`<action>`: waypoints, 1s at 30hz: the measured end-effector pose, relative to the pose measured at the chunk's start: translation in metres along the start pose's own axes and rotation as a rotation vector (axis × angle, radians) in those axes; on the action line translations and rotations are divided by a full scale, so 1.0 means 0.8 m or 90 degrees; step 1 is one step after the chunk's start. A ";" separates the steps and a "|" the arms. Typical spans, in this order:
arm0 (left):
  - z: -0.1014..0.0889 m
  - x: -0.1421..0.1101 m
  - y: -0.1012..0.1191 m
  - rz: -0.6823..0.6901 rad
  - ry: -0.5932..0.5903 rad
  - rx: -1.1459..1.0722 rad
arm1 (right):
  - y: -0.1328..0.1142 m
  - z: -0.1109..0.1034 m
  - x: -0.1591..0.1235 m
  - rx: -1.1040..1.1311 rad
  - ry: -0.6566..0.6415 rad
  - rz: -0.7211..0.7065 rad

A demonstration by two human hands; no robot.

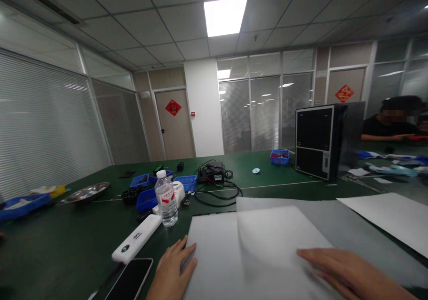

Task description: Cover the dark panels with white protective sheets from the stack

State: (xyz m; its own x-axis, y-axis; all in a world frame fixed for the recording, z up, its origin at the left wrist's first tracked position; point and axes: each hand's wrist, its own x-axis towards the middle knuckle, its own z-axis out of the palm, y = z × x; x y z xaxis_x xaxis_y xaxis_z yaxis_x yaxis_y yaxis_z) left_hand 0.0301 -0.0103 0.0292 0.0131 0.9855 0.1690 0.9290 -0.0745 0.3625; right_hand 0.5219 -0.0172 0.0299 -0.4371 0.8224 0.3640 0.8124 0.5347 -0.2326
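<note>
A large white paper sheet (214,251) lies on the green table in front of me. Its raised, curving part (270,233) sits over the middle. My left hand (174,269) rests at the sheet's left edge, thumb and fingers apart. On the right, my right hand (347,269) lies over the paper with fingers stretched out, some of them hidden beneath the hand. Under and beyond it spreads a greyer sheet (354,228). Close to my left hand are a dark-screened phone (130,280), a long white device (137,238) and a clear water bottle (167,202).
Blue bins (147,199), a black adapter with cables (214,175) and a metal dish (87,193) stand farther left. A black computer tower (316,141) stands at the back right. Another white sheet (391,215) lies right. A person (388,126) sits beyond the tower.
</note>
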 end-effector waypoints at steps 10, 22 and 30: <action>0.016 0.006 -0.010 0.023 0.016 0.007 | 0.096 -0.006 -0.005 -0.039 -0.082 0.201; 0.011 0.002 -0.006 0.027 0.025 -0.013 | -0.002 -0.015 0.002 0.064 -0.229 0.081; 0.018 0.003 -0.012 0.030 0.031 -0.035 | 0.001 -0.005 -0.007 0.133 -0.244 0.071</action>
State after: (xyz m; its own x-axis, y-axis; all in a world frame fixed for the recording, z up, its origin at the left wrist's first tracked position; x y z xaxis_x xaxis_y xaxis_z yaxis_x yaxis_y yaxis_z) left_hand 0.0265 -0.0051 0.0132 0.0372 0.9724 0.2302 0.9060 -0.1300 0.4029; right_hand 0.5267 -0.0221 0.0308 -0.4952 0.8684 -0.0248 0.7843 0.4346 -0.4428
